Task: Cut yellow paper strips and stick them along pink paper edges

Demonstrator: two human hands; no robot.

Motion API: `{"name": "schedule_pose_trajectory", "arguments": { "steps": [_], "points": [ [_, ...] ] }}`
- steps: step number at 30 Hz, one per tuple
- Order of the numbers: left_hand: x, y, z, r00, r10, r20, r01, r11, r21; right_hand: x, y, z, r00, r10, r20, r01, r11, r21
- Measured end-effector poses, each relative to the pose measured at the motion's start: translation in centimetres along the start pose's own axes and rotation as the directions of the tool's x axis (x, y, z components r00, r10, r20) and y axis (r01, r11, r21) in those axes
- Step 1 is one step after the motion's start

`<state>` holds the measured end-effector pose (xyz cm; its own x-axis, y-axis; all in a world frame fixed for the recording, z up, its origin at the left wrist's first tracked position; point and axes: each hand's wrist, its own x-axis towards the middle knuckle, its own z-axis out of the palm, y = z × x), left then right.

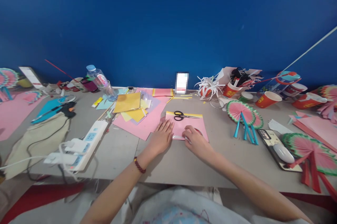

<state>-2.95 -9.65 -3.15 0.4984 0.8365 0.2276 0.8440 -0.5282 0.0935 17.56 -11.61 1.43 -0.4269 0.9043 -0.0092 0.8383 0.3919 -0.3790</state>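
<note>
A sheet of pink paper with a yellow band along its far edge lies in front of me. My left hand rests flat on its left side, fingers stretched out. Over the near edge, my right hand has its fingers bent in a pinch. A whitish strip of tape runs along that edge between my hands, its right end at my right fingertips. The curved rim of a roll shows past my right hand, mostly hidden. Black-handled scissors lie closed across the sheet's far part.
To the left are stacked coloured papers, a plastic bottle and a power strip with cables. On the right lie pleated watermelon-pattern fans, paper cups and a mouse on a phone. A phone leans against the blue wall.
</note>
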Motion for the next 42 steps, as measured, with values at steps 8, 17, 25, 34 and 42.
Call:
{"name": "schedule_pose_trajectory", "arguments": {
  "steps": [8, 17, 25, 34, 42],
  "points": [
    [0.0, 0.1, 0.2, 1.0, -0.004, -0.031, 0.003, 0.999, -0.043, -1.2, 0.4, 1.0, 0.991, 0.084, -0.103, -0.093, 0.992, -0.082],
    [0.6, 1.3, -1.4, 0.986, 0.124, -0.109, -0.15, 0.948, -0.281, -1.6, 0.3, 2.0, 0.988, -0.029, -0.15, -0.023, 0.942, -0.334],
    [0.7, 1.9, -1.6, 0.992, 0.118, -0.035, -0.122, 0.903, -0.412, -1.0, -0.6, 0.8, 0.989, 0.138, 0.052, -0.117, 0.95, -0.291],
    [0.1, 1.7, -1.3, 0.982, 0.187, 0.039, -0.168, 0.943, -0.287, -0.5, -1.5, -1.4, 0.974, 0.202, 0.098, -0.166, 0.942, -0.29],
    [-0.2, 1.6, -1.3, 0.977, 0.208, 0.043, -0.193, 0.955, -0.225, 0.5, -1.8, -2.3, 0.958, 0.211, 0.195, -0.132, 0.926, -0.352]
  ]
}}
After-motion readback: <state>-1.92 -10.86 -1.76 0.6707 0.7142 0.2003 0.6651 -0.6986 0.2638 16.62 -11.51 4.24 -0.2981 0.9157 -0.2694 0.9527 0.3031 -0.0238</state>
